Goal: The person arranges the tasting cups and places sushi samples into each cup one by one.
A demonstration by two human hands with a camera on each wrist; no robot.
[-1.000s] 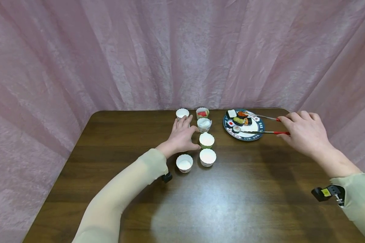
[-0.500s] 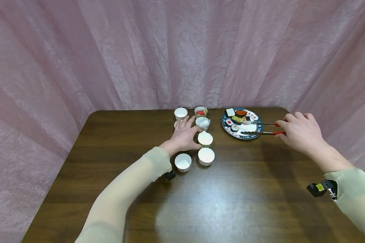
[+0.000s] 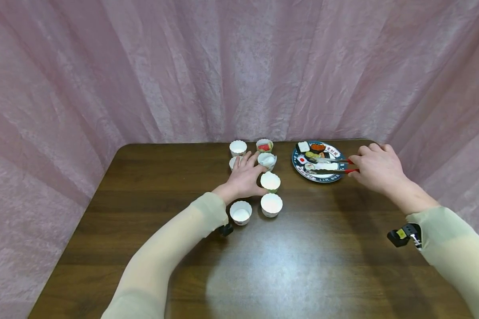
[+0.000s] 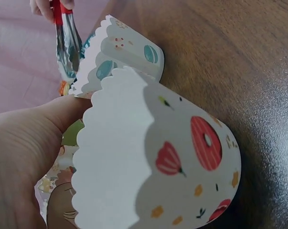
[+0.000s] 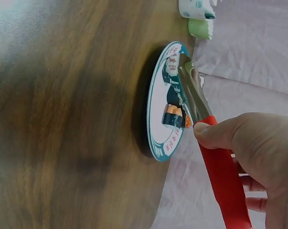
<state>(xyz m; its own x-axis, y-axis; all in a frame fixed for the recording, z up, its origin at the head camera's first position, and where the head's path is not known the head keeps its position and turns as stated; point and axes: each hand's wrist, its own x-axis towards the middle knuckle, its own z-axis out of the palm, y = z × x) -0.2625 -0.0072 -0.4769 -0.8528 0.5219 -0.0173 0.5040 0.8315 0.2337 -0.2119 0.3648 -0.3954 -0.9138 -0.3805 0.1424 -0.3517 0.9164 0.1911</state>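
Note:
My left hand (image 3: 245, 179) curves its thumb and index finger around a green baking cup (image 3: 270, 180), while the other fingers spread toward the cups behind. In the left wrist view, a white cup with a doughnut print (image 4: 191, 167) stands in front of the hand. My right hand (image 3: 377, 168) grips red-handled metal tongs (image 5: 222, 176). Their arms reach low over a blue-rimmed plate (image 3: 325, 178) with several sushi pieces. At the tips, a small white-centred sushi roll (image 3: 309, 166) shows between the two arms. Behind it lies a green-topped sushi (image 3: 312, 155).
Several paper cups stand in two columns left of the plate. A far cup (image 3: 265, 145) has something red inside; a near white cup (image 3: 271, 205) and another white cup (image 3: 241, 213) stand closest. The brown table (image 3: 163, 177) ends at a pink curtain (image 3: 239, 71).
My right hand has moved left with the tongs, whose arms have come closer together around the roll. My left hand has shifted slightly right, closer around the green cup.

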